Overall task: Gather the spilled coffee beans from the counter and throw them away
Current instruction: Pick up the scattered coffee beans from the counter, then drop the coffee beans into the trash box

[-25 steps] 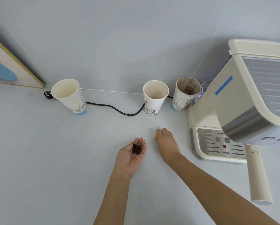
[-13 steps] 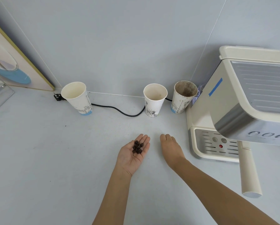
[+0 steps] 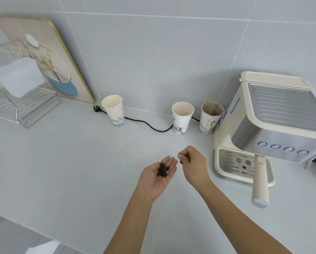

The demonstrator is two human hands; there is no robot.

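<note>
My left hand [image 3: 158, 177] is held palm up above the grey counter [image 3: 71, 171], cupping several dark coffee beans [image 3: 163, 169]. Just to its right, my right hand [image 3: 194, 165] is lifted off the counter with its fingers pinched together; a dark bean or two [image 3: 181, 161] shows at the fingertips, close to the left palm's fingers. I see no loose beans on the counter around the hands.
Three paper cups stand by the wall: one on the left [image 3: 113, 110], one in the middle [image 3: 182, 117], a stained one [image 3: 210, 117]. A black cord [image 3: 148, 123] runs behind them. A cream coffee machine [image 3: 267, 132] sits right; a dish rack [image 3: 16, 96] and board [image 3: 49, 61] left.
My right hand has risen from the counter and closed its fingers into a pinch beside the left palm. The view has tilted up and back, showing more of the wall and rack.
</note>
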